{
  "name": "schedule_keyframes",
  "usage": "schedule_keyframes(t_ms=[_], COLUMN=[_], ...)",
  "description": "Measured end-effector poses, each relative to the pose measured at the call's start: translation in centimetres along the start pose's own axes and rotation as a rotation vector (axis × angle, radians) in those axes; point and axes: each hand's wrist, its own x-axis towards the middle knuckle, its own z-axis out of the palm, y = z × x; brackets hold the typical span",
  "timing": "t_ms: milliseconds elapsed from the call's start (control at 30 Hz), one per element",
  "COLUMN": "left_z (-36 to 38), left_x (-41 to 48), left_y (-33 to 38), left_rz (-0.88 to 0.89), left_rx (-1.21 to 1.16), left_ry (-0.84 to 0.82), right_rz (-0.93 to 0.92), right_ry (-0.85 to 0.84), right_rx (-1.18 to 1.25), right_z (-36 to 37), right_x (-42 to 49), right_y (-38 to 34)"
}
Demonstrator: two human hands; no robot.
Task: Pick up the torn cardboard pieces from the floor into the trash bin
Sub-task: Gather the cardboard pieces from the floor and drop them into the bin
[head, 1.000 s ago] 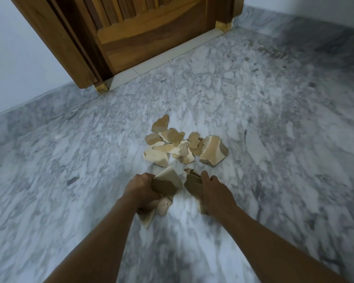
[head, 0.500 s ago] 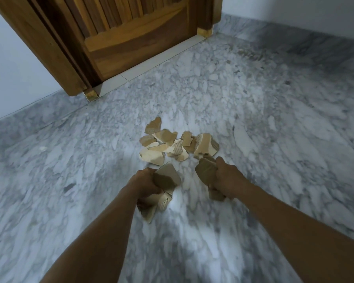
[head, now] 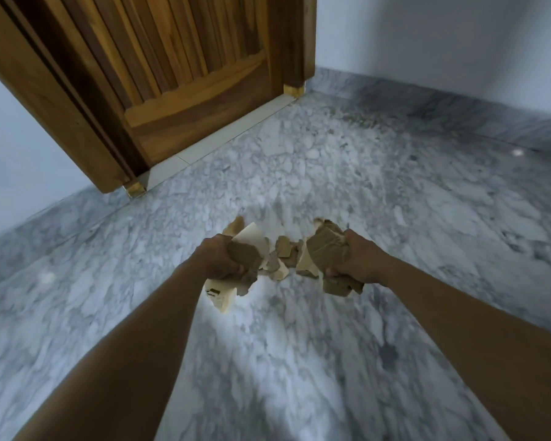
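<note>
My left hand (head: 218, 261) grips a bunch of torn cardboard pieces (head: 247, 257), brown and cream, some sticking out below the fist. My right hand (head: 355, 261) grips a second bunch of brown cardboard pieces (head: 325, 249). Both fists are held above the marble floor, a little apart. Between and behind them, several loose cardboard pieces (head: 282, 249) lie on the floor, partly hidden by my hands. No trash bin is in view.
A wooden door (head: 185, 68) in its frame stands at the back left, with a pale threshold strip (head: 223, 138) below it. White walls with a marble skirting (head: 458, 109) close the corner behind. Grey-white marble floor (head: 395, 202) spreads all around.
Both hands have risen with their cardboard bunches and moved apart. The view has tilted up, showing more of the door and wall, and the floor pile now sits behind my hands.
</note>
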Motion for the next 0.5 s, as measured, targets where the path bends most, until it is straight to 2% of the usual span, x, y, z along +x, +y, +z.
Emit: schedule_keyframes(t_ms=[67,167,367,500], left_z=[-0.5,0.0,3.1,6.4], left_x=[0.1,1.0,5.3,7.2], left_y=[-0.8,-2.6,-5.2,-7.1], left_rz=[-0.024,-0.065,-0.035,-0.008], left_rx=[0.036,0.053,0.008,0.023], left_ry=[-0.069,-0.117,-0.064,-0.043], right_rz=[0.043,0.085,0.120,0.328], right_ry=[-0.035,-0.057,-0.039,-0.014], right_rx=[-0.016,-0.043,-0.031,-0.202], right_z=[0.5,1.1,3.8,6.7], right_x=[3.2,3.0,8.8,12.9], right_y=[2.9,1.2,0.9,1.2])
